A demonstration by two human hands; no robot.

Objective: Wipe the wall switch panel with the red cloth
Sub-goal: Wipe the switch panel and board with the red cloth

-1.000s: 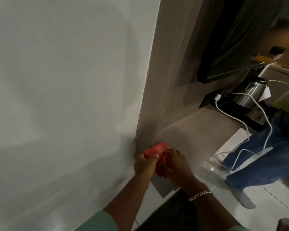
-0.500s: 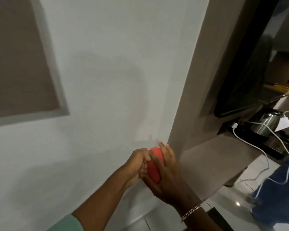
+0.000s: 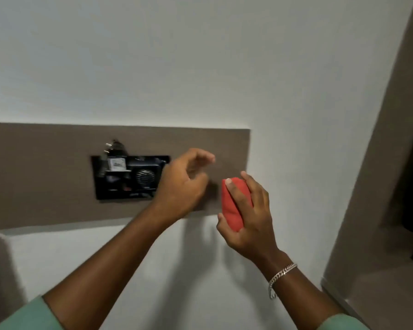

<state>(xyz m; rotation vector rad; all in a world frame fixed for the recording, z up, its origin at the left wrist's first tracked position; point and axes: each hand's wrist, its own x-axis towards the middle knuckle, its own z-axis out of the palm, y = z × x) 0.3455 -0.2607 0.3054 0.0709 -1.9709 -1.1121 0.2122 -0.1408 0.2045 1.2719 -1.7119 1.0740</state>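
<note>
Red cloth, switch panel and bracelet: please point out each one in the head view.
red cloth (image 3: pixel 231 208), head view, on its bare left side.
switch panel (image 3: pixel 119 184), head view, on its dark front.
bracelet (image 3: pixel 281 275), head view, on the chain at the right wrist.

The soft red cloth (image 3: pixel 233 206) is bunched into an upright oval wad, just right of the brown wall strip's lower corner. The black rectangular wall switch panel (image 3: pixel 126 178) sits recessed in that strip — dark, cluttered, its right edge hidden.
</note>
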